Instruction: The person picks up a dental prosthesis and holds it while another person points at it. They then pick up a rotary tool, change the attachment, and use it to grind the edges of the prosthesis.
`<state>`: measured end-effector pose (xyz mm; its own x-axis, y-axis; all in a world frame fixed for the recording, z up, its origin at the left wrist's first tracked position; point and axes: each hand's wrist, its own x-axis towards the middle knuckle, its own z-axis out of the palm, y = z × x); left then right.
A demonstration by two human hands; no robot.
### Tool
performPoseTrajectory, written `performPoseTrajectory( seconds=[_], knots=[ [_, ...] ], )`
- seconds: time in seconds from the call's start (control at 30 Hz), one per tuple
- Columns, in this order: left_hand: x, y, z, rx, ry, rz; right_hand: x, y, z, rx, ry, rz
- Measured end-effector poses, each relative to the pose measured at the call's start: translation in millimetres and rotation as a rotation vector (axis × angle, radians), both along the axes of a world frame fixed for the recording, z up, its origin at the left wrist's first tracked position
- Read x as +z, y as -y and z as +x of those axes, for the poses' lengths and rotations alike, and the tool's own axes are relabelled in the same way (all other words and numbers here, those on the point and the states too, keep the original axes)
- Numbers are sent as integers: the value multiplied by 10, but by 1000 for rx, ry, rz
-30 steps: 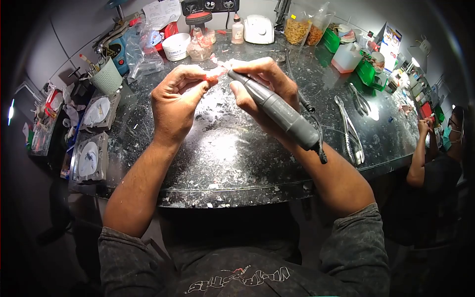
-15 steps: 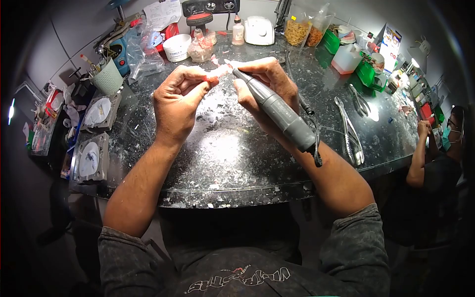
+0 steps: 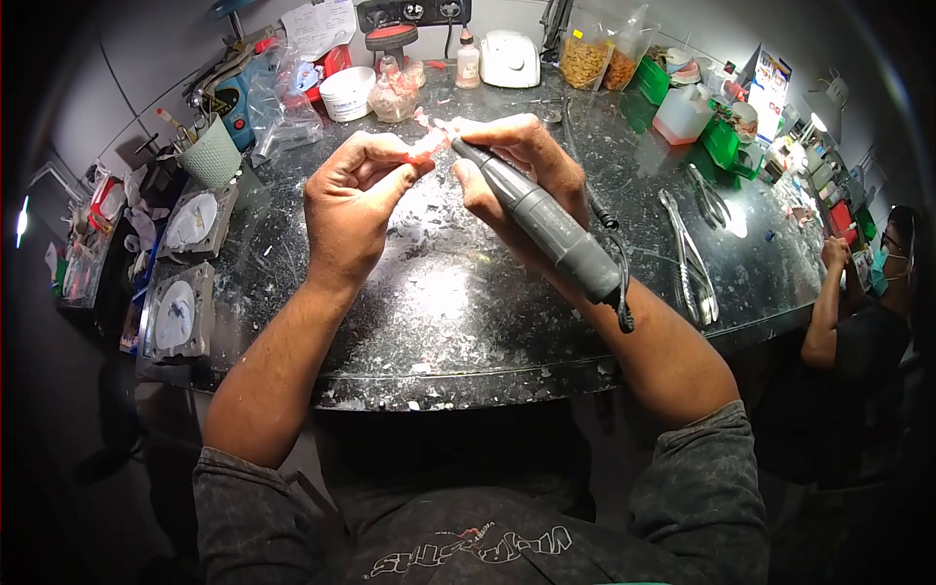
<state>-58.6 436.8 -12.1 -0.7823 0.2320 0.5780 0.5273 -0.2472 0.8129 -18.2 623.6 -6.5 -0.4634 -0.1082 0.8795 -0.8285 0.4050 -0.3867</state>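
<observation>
My left hand (image 3: 353,190) is closed, pinching a small pink-and-white denture piece (image 3: 427,148) between thumb and fingertips. Wrapped round a dark grey rotary handpiece (image 3: 546,222), my right hand (image 3: 531,161) holds it slanted, its nose toward the denture piece. The handpiece's tip is right at the pink piece, and glare with my fingers partly hides the contact. A coiled cord (image 3: 624,283) runs from the handpiece's back end. Both hands are above the speckled black worktop (image 3: 439,361).
Two flask halves with white plaster (image 3: 193,219) lie at the left, near a pen cup (image 3: 210,154). Right of my forearm are long metal pliers (image 3: 690,258) and a smaller pair (image 3: 710,198). A white tub (image 3: 348,95) stands at the back. A masked person (image 3: 863,302) sits at far right.
My right hand and the handpiece have shifted very slightly left. The left hand still holds the denture piece in nearly the same place.
</observation>
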Motion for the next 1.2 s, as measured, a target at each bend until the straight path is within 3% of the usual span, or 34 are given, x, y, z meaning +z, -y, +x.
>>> performPoseTrajectory(
  seconds=[0.4,0.5,0.57,0.77,0.87,0.93,1.13,1.2],
  knots=[
    [0,-9,4,23,-9,-1,42,13,44,5,-12,43],
    [24,-12,24,35,-20,-11,38,1,50,18,86,-28],
    [32,-12,30,43,-33,-20,82,14,57,40,-40,81],
    [37,-14,12,76,-30,-51,77,24,21,5,-97,42],
    [52,-3,18,146,-50,-123,79,16,50,2,-132,-12],
    [95,14,50,271,-156,-356,73,13,77,28,-59,71],
    [139,32,88,407,-272,-372,-19,13,7,-8,-3,21],
    [157,19,104,430,-330,-364,38,31,29,-10,-147,85]
  ],
)
